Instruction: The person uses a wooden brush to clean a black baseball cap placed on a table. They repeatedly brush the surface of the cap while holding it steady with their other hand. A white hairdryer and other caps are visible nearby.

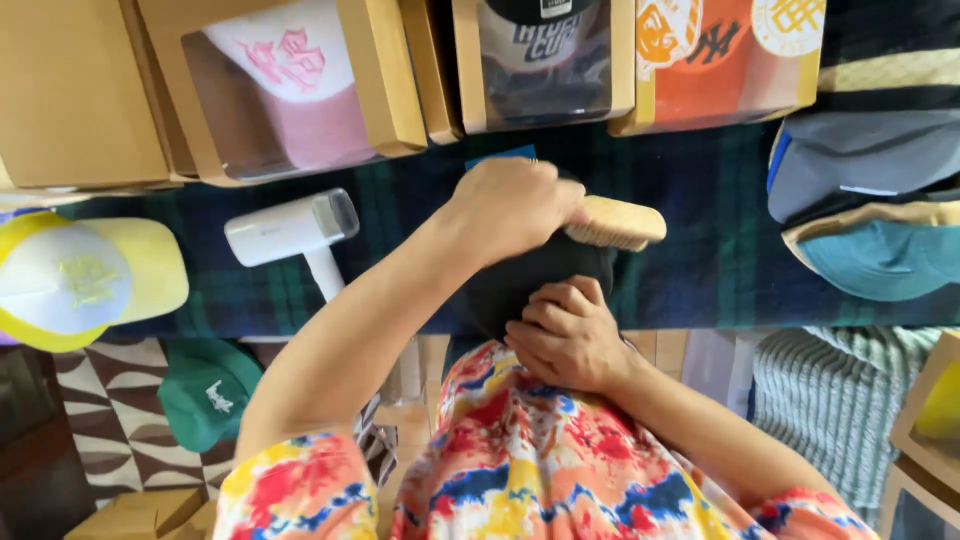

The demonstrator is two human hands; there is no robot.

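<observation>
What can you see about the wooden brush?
The wooden brush has a pale, rounded wood back with short light bristles underneath. It lies sideways, bristles pressed down on the top of a black cap. The left hand wraps over one end, hiding that part; the other end sticks out. The right hand steadies the cap from below. Beneath lies a dark green plaid cloth.

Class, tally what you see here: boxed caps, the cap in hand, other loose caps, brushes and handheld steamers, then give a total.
Boxed caps: 3
Black cap: 1
Other loose caps: 4
Wooden brush: 1
White steamer: 1
Total: 10
</observation>
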